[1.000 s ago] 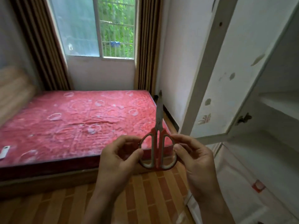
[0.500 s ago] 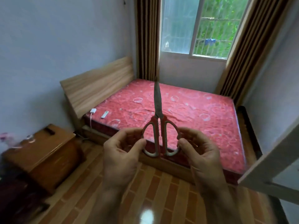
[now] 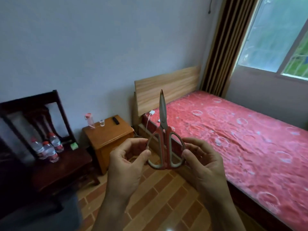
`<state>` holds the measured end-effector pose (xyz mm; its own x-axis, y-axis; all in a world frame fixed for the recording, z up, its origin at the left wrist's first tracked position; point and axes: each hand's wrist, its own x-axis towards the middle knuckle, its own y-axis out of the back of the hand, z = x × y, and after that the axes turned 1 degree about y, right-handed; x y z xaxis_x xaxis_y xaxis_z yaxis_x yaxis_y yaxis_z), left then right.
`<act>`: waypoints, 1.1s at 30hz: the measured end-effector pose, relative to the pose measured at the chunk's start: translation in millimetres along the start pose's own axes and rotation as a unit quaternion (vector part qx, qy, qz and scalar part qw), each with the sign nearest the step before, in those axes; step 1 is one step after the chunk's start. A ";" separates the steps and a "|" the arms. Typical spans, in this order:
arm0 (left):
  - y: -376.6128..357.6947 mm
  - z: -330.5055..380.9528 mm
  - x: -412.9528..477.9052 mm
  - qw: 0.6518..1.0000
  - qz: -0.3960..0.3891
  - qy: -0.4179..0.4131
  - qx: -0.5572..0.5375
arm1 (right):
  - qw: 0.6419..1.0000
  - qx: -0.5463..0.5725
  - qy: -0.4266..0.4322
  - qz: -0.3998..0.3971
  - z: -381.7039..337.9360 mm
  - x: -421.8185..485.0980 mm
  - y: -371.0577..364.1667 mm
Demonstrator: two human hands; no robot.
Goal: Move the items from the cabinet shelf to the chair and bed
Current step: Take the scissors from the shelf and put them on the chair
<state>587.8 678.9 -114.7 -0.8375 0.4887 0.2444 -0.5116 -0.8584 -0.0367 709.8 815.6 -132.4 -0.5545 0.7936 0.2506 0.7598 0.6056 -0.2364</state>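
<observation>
A person stands between the chair (image 3: pixel 50 164) and the bed (image 3: pixel 241 139), holding a pair of red-handled scissors (image 3: pixel 164 144) upright at chest height, blades shut and tip pointing to 12 o'clock. The left hand (image 3: pixel 126 169) has its grip clamped on the left handle loop, and the right hand (image 3: pixel 203 165) is clamped on the right loop, both by thumb and fingertips only.

The dark wooden chair waits at 9 o'clock, its seat already carrying three water bottles (image 3: pixel 48 147) and a small green item (image 3: pixel 74 145). The red-covered bed stretches from 1 to 4 o'clock, and a small bedside table (image 3: pixel 108 135) stands between them near 11 o'clock.

The hazard lies in the hold. A pinch on each loop is light, and pulling the hands apart would likely swing the blades open, point up, near the face. A slip could drop the scissors onto the tiled floor (image 3: pixel 158 197) or a foot. Set down hastily on the crowded seat, they might well knock the bottles over.
</observation>
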 end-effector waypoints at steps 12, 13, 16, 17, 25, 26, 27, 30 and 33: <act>172.2 -22.1 76.0 0.995 0.097 0.008 -0.016 | 0.990 -0.029 -0.002 -0.139 49.4 32.5 -187.7; 184.4 -24.9 80.0 0.994 0.110 0.008 -0.014 | 0.988 -0.031 -0.005 -0.150 54.2 33.3 -200.9; 218.3 -34.4 88.8 0.989 0.149 0.021 -0.006 | 0.984 -0.035 -0.017 -0.176 67.7 36.7 -238.3; 230.0 -37.4 92.3 0.987 0.159 0.022 -0.007 | 0.982 -0.038 -0.019 -0.185 72.5 39.7 -251.9; 284.0 -60.6 131.0 0.977 0.210 0.033 0.035 | 0.967 -0.050 -0.066 -0.240 112.6 72.2 -321.4; 288.9 -64.1 138.2 0.975 0.214 0.037 0.037 | 0.966 -0.044 -0.073 -0.244 119.2 78.8 -329.4; 293.2 -67.7 145.9 0.974 0.220 0.041 0.039 | 0.964 -0.038 -0.079 -0.251 125.2 86.0 -337.3; 306.1 -81.1 178.5 0.966 0.247 0.045 0.053 | 0.957 -0.018 -0.103 -0.272 147.3 115.8 -364.5; 317.3 -93.6 219.3 0.960 0.265 0.051 0.076 | 0.954 -0.004 -0.110 -0.280 169.9 150.3 -391.8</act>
<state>223.9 528.3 -163.4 -0.9908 -0.0170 0.1344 0.0190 -0.9997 0.0136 271.1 707.7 -161.7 -0.9313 0.3394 0.1324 0.3256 0.9384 -0.1158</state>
